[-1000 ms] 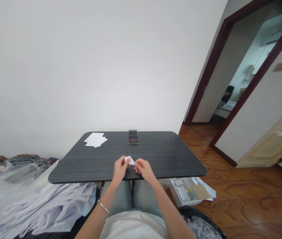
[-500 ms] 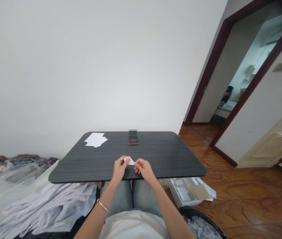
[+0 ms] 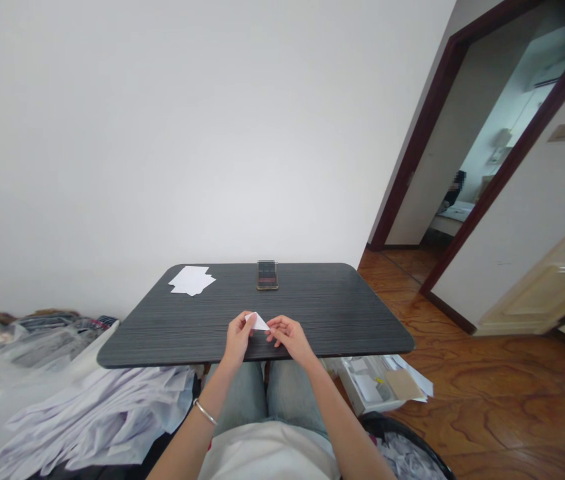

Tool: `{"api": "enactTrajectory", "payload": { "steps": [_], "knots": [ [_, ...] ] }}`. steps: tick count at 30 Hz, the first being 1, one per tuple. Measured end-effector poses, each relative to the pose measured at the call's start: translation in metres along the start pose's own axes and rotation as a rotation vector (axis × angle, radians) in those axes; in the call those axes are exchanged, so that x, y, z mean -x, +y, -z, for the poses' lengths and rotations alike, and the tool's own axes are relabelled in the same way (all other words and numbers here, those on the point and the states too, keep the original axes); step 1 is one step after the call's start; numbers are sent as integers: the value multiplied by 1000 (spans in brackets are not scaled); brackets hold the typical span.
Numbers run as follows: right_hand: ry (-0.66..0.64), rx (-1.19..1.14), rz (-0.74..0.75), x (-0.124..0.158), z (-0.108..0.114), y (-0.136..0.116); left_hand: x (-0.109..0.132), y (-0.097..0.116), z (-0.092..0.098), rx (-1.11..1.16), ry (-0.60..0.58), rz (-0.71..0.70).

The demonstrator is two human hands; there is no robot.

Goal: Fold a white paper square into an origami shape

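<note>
Between my hands, above the near part of the dark table (image 3: 177,333), is a small folded piece of white paper (image 3: 258,323) in a triangle shape. My left hand (image 3: 238,335) pinches its left side, thumb on top. At the paper's right tip, my right hand (image 3: 287,337) has thumb and index finger on the point, with the other fingers loosely curled. Several white paper sheets (image 3: 192,280) lie in a loose pile at the table's far left. A phone (image 3: 267,275) is at the far edge, near the middle.
A white wall (image 3: 262,133) stands behind the table. Folded pale cloth (image 3: 97,420) lies at lower left. On the wooden floor to the right are a white box of papers (image 3: 370,390) and a dark bin (image 3: 407,457). A person (image 3: 452,190) is beyond the doorway.
My right hand's fingers have opened slightly while its thumb and index finger stay at the paper's tip. The folded paper and my left hand have shifted slightly left.
</note>
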State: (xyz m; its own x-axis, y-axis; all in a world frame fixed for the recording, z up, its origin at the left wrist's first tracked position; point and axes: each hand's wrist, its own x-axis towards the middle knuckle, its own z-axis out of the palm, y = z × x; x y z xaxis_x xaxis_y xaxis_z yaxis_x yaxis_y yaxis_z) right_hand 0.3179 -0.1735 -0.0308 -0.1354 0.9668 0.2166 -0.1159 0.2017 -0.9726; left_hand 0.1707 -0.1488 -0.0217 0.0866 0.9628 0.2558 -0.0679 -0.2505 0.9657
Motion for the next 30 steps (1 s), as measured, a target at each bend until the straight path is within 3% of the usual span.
{"api": "enactTrajectory", "payload": {
  "steps": [10, 22, 30],
  "knots": [
    [6, -14, -12, 1, -2, -4, 0, 0, 0, -10, -41, 7],
    [-7, 17, 47, 1, -1, 2, 1, -1, -4, -68, -218, 34],
    [-27, 45, 35, 3, -3, -2, 2, -4, -7, -7, -185, 43]
  ]
}}
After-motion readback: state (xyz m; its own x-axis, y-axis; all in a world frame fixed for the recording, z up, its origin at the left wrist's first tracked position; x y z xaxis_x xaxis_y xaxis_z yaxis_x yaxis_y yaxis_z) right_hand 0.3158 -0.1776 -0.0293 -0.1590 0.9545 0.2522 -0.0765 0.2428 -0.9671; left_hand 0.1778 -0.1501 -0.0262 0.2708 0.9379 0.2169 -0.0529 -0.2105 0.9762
